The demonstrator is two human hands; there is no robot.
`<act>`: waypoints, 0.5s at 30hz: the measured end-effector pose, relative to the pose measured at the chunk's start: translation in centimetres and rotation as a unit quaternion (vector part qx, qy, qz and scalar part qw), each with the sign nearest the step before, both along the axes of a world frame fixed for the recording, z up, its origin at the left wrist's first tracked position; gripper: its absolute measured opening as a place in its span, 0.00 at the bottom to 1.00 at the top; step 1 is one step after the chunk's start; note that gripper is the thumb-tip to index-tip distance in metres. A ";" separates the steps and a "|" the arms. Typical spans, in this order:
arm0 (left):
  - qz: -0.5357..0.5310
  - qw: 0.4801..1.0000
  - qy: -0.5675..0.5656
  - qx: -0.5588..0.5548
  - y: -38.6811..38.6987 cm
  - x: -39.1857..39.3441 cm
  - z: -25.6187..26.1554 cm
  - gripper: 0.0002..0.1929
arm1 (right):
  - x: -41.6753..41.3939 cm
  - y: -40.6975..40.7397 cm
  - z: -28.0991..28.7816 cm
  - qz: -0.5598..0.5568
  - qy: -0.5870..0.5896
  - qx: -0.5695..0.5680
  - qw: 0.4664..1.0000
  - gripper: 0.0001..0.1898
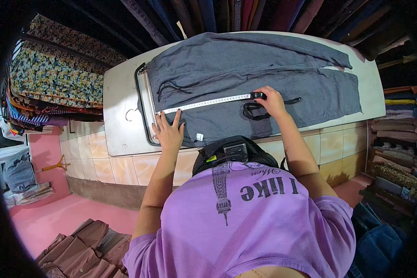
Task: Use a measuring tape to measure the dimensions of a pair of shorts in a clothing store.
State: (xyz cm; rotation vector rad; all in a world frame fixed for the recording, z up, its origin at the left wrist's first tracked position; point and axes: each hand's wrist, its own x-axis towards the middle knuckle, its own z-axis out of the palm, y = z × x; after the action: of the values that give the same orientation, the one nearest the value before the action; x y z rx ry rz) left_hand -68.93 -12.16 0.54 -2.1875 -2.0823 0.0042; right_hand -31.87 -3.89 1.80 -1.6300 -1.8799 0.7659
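Observation:
Gray drawstring trousers (226, 76) lie flat on a white tabletop (125, 90), their waist towards the left beside a black-edged hanger (146, 104). A tape measure's pulled-out blade (208, 102) runs across the upper trouser leg. My right hand (274, 101) grips the black tape case (258, 95), from which a black strap (255, 111) hangs onto the cloth. At the waist edge, my left hand (169, 132) lies with fingers spread, fingertips pressing by the end of the blade. A small white tag (199, 137) shows near the lower waist corner. The black drawstring (175, 87) lies loose on the trousers.
Patterned garments (55, 76) hang at the left, and a dark row of clothes (208, 15) hangs beyond the table. Folded clothes (396, 139) are stacked at the right. Brown garments (87, 250) lie at lower left; an orange hanger (57, 164) is by the pink wall.

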 end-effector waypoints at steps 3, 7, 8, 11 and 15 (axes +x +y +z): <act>0.003 0.999 -0.039 -0.030 0.2 -0.2 0.0 0.29 | 0.2 0.0 -0.1 -0.001 0.006 0.001 1.000 0.14; 0.003 0.999 -0.051 -0.006 0.4 -0.4 0.1 0.29 | 0.4 0.0 -0.1 -0.026 -0.010 -0.016 0.999 0.14; 0.000 0.999 -0.050 -0.008 0.5 -0.4 0.2 0.30 | 0.4 0.1 -0.1 -0.003 0.009 0.001 1.000 0.14; -0.006 0.999 -0.041 -0.007 0.5 -0.4 0.2 0.30 | 0.6 0.1 0.0 -0.004 0.002 -0.007 1.000 0.14; -0.028 0.998 -0.048 -0.011 0.6 -0.4 0.0 0.30 | 1.1 0.2 0.0 -0.004 0.005 -0.008 1.000 0.14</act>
State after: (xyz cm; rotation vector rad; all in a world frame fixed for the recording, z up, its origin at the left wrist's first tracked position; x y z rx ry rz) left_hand -69.29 -11.57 0.50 -2.3021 -2.0792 -0.0849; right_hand -30.73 -3.67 1.82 -1.6386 -1.8641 0.7862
